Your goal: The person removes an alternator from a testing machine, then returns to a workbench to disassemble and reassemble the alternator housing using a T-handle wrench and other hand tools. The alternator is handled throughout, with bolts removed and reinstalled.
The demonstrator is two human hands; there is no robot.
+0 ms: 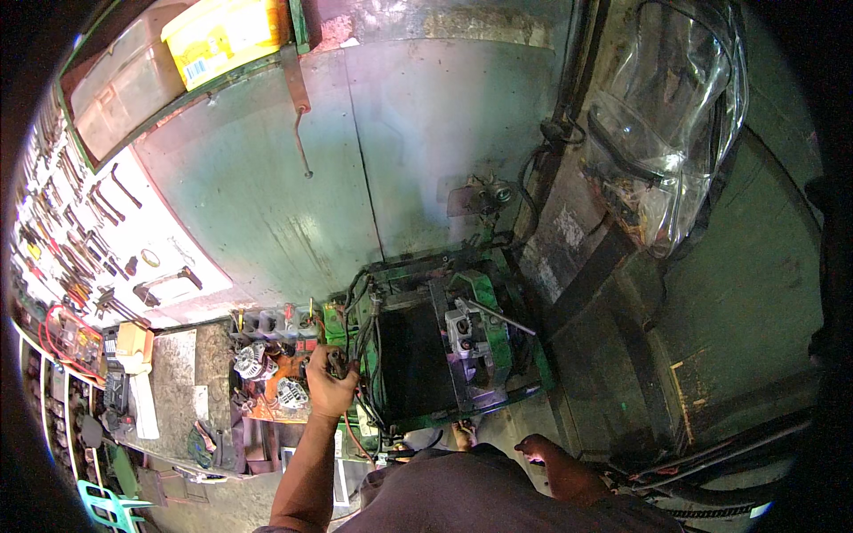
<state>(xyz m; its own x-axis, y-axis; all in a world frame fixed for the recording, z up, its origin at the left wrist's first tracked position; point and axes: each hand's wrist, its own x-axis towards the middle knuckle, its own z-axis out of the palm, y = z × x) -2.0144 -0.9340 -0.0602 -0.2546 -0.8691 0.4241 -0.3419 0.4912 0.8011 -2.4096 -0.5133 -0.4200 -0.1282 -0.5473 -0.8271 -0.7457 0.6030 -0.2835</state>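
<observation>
My left hand (332, 384) reaches forward to the left edge of a green metal test stand (524, 391). Its fingers are curled round something dark that I cannot make out, close beside a bundle of black cables (366, 355). Inside the stand's frame, a grey metal clamp (462, 330) with a long rod handle (502, 317) sits right of a dark recess. To the left of this hand, two silver alternators (291, 392) lie on an orange surface. My right hand (533, 447) hangs low beside my body, apart from the stand; shadow hides how its fingers are held.
A worn workbench (169, 364) holds small bins and a cardboard box (134, 346). Hand tools hang on a white board (164, 231) at left. Clear plastic sheeting (666, 178) covers something at right. A yellow tub (227, 40) sits on a shelf above. A turquoise chair (107, 505) stands lower left.
</observation>
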